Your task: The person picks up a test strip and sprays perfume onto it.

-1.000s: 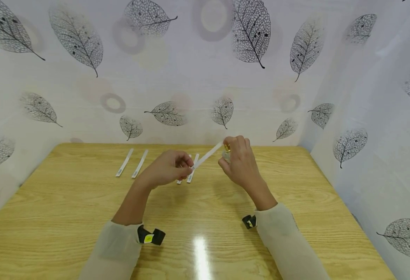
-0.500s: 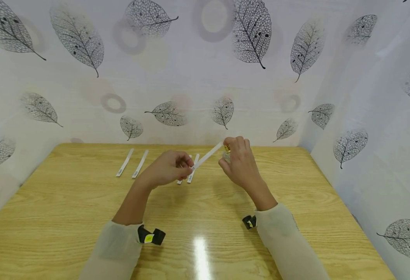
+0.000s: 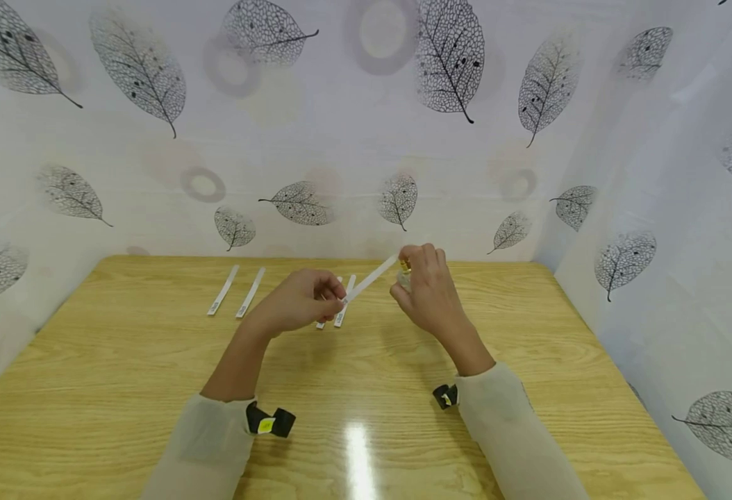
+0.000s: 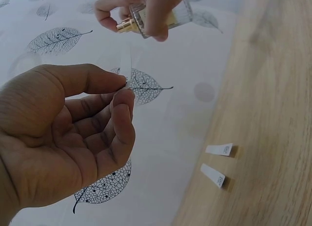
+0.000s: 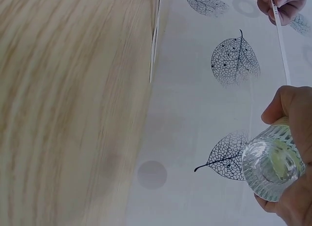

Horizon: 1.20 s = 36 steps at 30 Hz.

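Between thumb and fingertip, my left hand (image 3: pixel 297 302) pinches one end of a white perfume test strip (image 3: pixel 373 279). The strip slants up to the right, above the table. At its far end, my right hand (image 3: pixel 433 292) grips a clear ribbed glass perfume bottle (image 5: pixel 270 162). In the left wrist view the bottle's gold spray nozzle (image 4: pixel 126 25) points toward the strip, with a fingertip at it. Whether the finger is pressing it down I cannot tell. Most of the bottle is hidden behind the right hand in the head view.
Two more test strips lie side by side at the back left, one of them the left strip (image 3: pixel 223 290). Another pair, including a strip (image 3: pixel 344 305), lies partly hidden behind my left hand. A leaf-patterned curtain (image 3: pixel 335 139) borders the wooden table (image 3: pixel 316 396) at the back.
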### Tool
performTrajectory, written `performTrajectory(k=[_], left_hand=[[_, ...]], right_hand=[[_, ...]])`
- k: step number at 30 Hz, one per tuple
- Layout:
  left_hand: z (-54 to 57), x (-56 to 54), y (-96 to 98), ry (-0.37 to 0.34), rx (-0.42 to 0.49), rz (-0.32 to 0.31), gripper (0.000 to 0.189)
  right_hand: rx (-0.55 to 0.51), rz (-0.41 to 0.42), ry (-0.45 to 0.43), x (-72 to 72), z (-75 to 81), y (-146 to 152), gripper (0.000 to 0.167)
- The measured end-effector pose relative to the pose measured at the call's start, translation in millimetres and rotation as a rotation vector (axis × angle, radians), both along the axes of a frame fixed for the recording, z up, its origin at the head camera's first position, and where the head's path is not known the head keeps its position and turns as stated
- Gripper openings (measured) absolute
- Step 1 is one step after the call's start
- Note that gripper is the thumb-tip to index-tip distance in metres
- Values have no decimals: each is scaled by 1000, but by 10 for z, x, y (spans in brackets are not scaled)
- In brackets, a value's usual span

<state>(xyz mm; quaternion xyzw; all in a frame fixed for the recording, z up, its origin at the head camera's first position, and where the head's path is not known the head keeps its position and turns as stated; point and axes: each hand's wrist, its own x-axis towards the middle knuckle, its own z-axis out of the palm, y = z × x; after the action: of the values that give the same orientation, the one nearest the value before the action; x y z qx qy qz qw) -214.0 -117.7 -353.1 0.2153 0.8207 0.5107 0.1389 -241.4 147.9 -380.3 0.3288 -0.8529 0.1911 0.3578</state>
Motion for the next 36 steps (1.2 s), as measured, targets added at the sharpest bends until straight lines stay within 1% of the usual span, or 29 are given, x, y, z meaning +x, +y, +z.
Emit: performTrajectory(k=[7,13,19,25,28,31,36], left_hand=[[-14,-6,-51,4,-2,24,14],[-17,4,-76,-19,2,53,13],[-38,-11,-183,-1,-16,98,14],[-146,-41,-374,-15,15,146,17],[-212,-78,-471,-33,22,174,18],[-270,-135,-578,-55,-3,214,20],[-353,-236,-769,-70,-77,292,21]], right_hand=[[2,11,-5,-6,9,-26,44],[-4,25,-26,-9,-13,-28,47],[-16,48,-53,-9,-27,-34,47],[-9,68,-64,13,-14,-37,44],[-1,67,-81,23,1,-24,44],[4,65,-103,16,12,-6,44],[14,73,-128,-10,35,6,46]])
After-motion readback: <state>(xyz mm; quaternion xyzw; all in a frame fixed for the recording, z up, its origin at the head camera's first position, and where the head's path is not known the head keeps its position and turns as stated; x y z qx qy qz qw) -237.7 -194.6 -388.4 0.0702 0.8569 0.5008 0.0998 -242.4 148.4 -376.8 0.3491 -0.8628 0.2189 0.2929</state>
